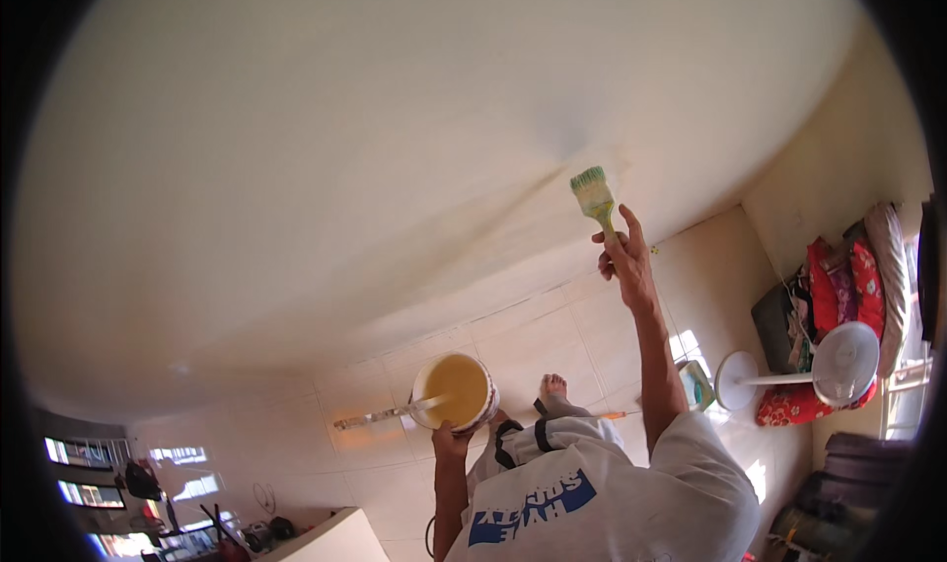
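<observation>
My right hand (627,262) grips the handle of a wide paintbrush (593,193), green with paint on its bristles, raised near the white wall (395,148). My left hand (452,438) holds the rim of a small white bucket (421,411) of pale yellow liquid, low in front of my body. A whitish, stained stick or handle (369,418) lies across the bucket's rim, one end in the liquid.
Tiled floor (523,325) runs along the wall's foot around my bare foot (553,389). At right are a white round-based stand (848,360), a green-and-white container (694,386) and piled red cushions (865,276). Lower left are a pale partition (337,540) and dark clutter (233,544).
</observation>
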Demonstrator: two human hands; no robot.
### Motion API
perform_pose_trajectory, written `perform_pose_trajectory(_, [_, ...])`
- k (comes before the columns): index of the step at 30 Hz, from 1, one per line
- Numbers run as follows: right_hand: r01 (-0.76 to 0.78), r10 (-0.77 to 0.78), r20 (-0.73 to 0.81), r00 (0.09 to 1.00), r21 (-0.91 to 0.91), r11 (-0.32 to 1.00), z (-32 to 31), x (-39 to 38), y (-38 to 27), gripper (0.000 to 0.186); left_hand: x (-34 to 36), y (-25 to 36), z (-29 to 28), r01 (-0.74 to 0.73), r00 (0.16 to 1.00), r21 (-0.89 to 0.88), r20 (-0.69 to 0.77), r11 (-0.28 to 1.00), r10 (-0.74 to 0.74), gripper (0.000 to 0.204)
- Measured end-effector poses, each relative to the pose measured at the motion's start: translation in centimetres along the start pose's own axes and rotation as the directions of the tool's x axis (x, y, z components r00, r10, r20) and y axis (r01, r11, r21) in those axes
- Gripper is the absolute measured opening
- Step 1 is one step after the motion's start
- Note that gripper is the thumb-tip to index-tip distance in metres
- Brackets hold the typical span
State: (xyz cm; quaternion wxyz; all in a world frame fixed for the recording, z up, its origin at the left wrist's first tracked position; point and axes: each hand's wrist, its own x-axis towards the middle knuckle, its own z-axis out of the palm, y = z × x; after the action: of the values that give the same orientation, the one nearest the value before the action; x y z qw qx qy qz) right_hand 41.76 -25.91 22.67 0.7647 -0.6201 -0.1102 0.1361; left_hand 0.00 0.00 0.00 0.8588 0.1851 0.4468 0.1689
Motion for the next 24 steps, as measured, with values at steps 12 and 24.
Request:
perform_pose_trajectory(12, [0.286,-0.207,0.208,0.956,-0.503,0.815,2.5,-7.4,-7.8,0.060,-5.3,-2.3,4.9,-0.006,0.998,0.124,0.066,0.992,-0.003,0.046])
perform_pose_trajectory(24, [0.233,-0.187,0.309,0.933,-0.120,0.965,4.4,-0.2,1.2,0.028,-6.6,-2.1,3.8,0.084,0.993,0.072,-0.093,0.994,-0.077,0.063])
